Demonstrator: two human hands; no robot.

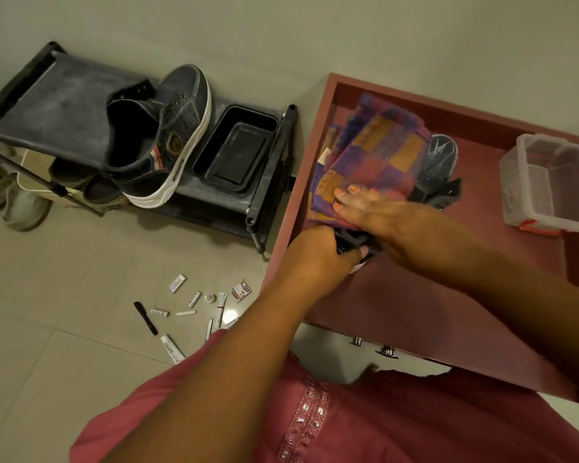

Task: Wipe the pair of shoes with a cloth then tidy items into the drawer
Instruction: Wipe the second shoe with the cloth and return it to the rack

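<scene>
Gripping the near end of a dark shoe point(355, 240) over the open reddish drawer point(415, 295), the left hand point(318, 252) has its fingers curled round the heel. The right hand point(371, 208) lies with straight fingers pressed on a purple-and-orange checked cloth point(371, 152) that is draped over this shoe; the shoe's toe end shows past the cloth's far edge. To the right of the cloth in the drawer stands a clear plastic box point(549, 185). Left of the drawer, a black shoe rack point(64, 98) bears the other dark sneaker point(168, 135), tilted on its side, and a black tray point(236, 150) just beside it. On the floor left of the drawer lie scattered small tubes and pens point(194, 309).
</scene>
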